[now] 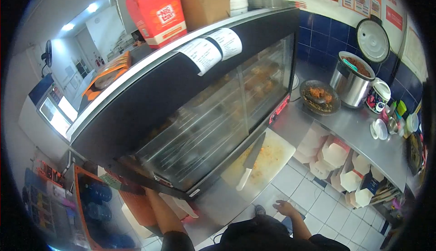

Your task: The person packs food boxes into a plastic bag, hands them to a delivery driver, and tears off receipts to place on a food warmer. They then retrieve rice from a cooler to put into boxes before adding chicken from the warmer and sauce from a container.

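My left forearm [164,212] reaches in at the lower left, past the near corner of the glass display case [213,110]. The case's edge hides my left hand, so its fingers and anything in them do not show. Beside that arm are red-and-white cardboard boxes [181,205]. My right hand [284,207] hangs over the tiled floor with its fingers apart and holds nothing. In front of me, a knife [252,161] with a white handle lies on a stained white cutting board [277,152].
On the steel counter at the right stand a stone mortar [320,97] with reddish food, a lidless steel pot [352,81] and small bowls. Open takeaway boxes [336,153] sit underneath. Paper slips [202,55] and a red carton [156,12] top the case.
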### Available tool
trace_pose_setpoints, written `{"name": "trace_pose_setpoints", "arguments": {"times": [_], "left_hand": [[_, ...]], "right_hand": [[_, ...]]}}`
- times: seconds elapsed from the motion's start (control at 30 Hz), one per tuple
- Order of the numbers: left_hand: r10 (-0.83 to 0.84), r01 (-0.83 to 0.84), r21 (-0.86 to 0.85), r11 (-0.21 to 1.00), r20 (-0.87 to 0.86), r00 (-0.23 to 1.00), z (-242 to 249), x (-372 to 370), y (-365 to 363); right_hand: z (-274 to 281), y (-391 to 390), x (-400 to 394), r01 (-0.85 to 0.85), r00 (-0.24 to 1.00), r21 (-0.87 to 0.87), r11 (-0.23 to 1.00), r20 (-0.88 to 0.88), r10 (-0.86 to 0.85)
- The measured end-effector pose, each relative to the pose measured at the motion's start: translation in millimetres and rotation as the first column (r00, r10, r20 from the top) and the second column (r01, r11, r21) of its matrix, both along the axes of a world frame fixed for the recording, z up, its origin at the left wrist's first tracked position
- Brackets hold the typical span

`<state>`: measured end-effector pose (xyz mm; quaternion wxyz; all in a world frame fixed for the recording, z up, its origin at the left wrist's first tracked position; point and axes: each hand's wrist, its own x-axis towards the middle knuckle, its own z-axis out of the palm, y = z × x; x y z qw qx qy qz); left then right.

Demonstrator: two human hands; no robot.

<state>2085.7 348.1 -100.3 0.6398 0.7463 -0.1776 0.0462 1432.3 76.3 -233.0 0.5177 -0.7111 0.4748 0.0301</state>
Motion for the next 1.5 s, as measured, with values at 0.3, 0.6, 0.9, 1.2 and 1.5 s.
{"name": "trace_pose_setpoints", "arguments": {"times": [0.3, 0.6, 0.9, 1.2, 1.5], "left_hand": [[0.093, -0.121, 0.217, 0.969, 0.137, 0.986, 62.5, -15.4, -14.9], [0.133, -0.19, 0.292, 0.937, 0.204, 0.97, 88.2, -32.9, -22.3], [0.17, -0.247, 0.339, 0.908, 0.24, 0.956, 101.0, -51.8, -22.6], [0.19, -0.301, 0.381, 0.874, 0.303, 0.934, 120.3, -53.9, -26.7], [0.19, -0.381, 0.45, 0.808, 0.412, 0.891, 147.4, -62.1, -23.2]], "right_hand": [[-48.1, -0.6, -29.7, 0.056, 0.998, 0.032, 0.998, -0.02, -0.055], [-30.9, -12.1, -28.8, 0.133, 0.99, 0.03, 0.991, 0.036, -0.134], [-71.3, -45.1, -38.6, -0.007, 1.0, -0.119, 0.993, 0.0, 0.007], [-11.0, -50.1, -30.5, 0.0, 0.995, -0.187, 0.982, -0.095, -0.018], [-33.9, -66.1, -44.6, -0.237, 0.945, -0.145, 0.961, -0.266, 0.193]]}}
